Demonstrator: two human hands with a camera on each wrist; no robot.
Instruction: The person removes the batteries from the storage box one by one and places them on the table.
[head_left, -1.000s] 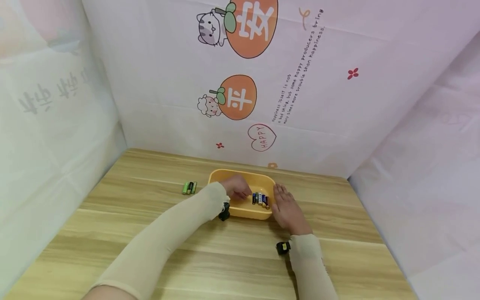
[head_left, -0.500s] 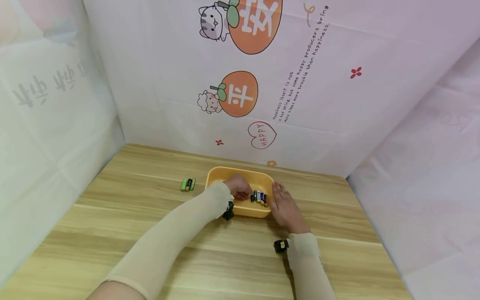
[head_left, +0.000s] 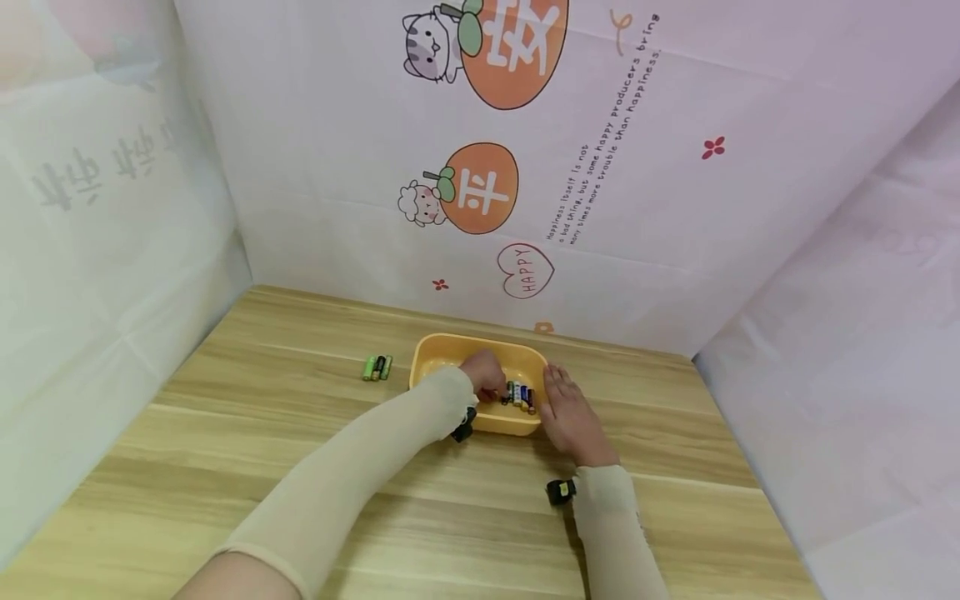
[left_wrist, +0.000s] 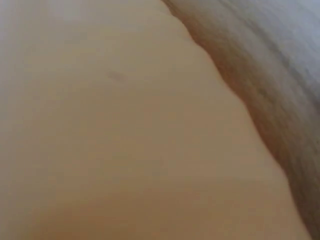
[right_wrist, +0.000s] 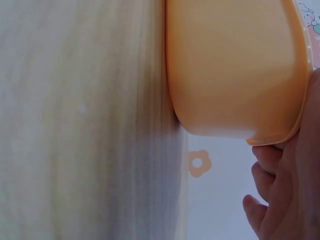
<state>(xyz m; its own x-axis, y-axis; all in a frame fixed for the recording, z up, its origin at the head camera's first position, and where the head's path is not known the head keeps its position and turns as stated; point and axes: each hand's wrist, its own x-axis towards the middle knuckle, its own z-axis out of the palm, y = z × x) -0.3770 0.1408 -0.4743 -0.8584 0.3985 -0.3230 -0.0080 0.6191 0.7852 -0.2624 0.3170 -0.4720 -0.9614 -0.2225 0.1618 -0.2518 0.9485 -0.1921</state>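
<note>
In the head view a shallow yellow plastic bin (head_left: 442, 343) stands near the back of the table. My left hand (head_left: 483, 373) reaches into it with bent fingers, over the leftmost of several small batteries (head_left: 517, 394) lying side by side at the bin's right end. The fingers partly cover that battery; their grip on it is hidden. My right hand (head_left: 576, 425) rests along the bin's right wall with fairly straight fingers. In the right wrist view its fingers (right_wrist: 270, 159) lie by the bin's rim (right_wrist: 272, 142). The left wrist view is filled by a blurred tan surface.
Several batteries (head_left: 377, 367), green and black, lie in a row on the wooden table (head_left: 300, 400) left of the bin. A printed cloth (head_left: 337, 167) hangs behind the table's back edge, and pale cloths hang at both sides.
My left hand has shifted slightly right inside the bin, from beside the battery row to over its leftmost battery. The right hand stays on the bin's wall. The head view has tilted slightly.
</note>
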